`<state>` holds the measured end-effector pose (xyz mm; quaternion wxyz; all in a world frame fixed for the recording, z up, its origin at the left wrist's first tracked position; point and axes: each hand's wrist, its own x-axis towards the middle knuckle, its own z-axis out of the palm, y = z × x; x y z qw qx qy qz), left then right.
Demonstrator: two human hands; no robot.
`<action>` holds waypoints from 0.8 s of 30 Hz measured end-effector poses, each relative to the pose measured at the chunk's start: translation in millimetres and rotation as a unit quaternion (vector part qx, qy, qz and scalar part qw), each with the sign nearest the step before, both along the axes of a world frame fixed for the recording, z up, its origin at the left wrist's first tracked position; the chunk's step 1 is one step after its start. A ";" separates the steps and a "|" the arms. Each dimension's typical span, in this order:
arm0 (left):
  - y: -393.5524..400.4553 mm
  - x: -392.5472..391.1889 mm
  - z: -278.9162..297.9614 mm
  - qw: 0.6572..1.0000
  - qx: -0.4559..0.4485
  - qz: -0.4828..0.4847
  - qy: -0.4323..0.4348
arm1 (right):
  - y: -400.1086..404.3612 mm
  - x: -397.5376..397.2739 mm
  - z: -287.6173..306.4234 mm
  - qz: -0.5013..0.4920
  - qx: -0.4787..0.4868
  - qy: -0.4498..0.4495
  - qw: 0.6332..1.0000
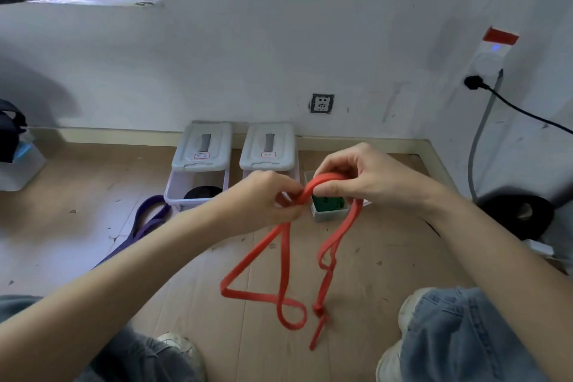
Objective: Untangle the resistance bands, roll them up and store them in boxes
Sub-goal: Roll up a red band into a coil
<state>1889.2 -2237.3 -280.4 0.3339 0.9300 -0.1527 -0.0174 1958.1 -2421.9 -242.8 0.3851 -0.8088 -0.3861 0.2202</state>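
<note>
The red resistance band (pixel 280 257) hangs in the air above the wooden floor (pixel 77 242), held up between both hands in front of the boxes. Its top arches from one hand to the other; below, two long strands drop down. The left strand bends into a wide triangle and ends in a small loop near the floor, while the right strand twists on itself and carries a tight knot low down, with a short tail pointing downward.

The left hand (pixel 266 195) has its grip closed on the band, fingers and thumb curled and pinching it at the left end of the arch. The right hand (pixel 356 177) pinches the arch too, thumb under the band and fingers curled over the top.

Just behind the hands stand two white boxes with lids propped open against the wall. The left box (pixel 195 186) holds a rolled black band (pixel 203 192); the middle box (pixel 269 149) is mostly hidden by the left hand. A smaller open box (pixel 328 212) to the right holds a rolled green band (pixel 328 203), directly beneath the right hand.

A purple band (pixel 139 226) lies on the floor left of the boxes, partly hidden by the left forearm. The person's jeans and pale shoes frame the bottom edge.
</note>
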 end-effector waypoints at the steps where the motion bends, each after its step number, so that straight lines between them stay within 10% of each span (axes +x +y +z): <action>1: -1.2 0.2 -3.5 1.000 0.002 0.010 0.010 | 1.0 0.3 0.2 -0.008 0.012 -0.020 1.000; 13: 20.5 4.1 7.5 0.967 -0.215 0.042 0.130 | -15.1 12.9 12.9 -0.004 0.049 0.102 0.994; 24: 6.5 2.4 8.3 0.993 -0.093 0.038 0.068 | 0.2 1.4 3.6 0.000 0.026 0.011 1.000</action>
